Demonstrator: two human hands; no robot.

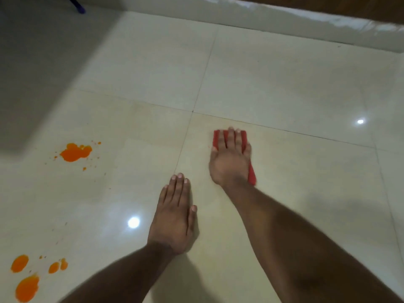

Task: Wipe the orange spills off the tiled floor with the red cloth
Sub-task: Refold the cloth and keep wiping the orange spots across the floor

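The right hand (229,158) is pressing flat-fingered on the red cloth (251,174), the orange spills (75,152) lying well leftward, nearer the empty, flat left hand (173,215).

No text, label, brand, number or sign can be read anywhere in the head view. The tiled floor (284,79) is plain and unmarked, and nothing is printed on the visible parts of the red cloth (251,173).
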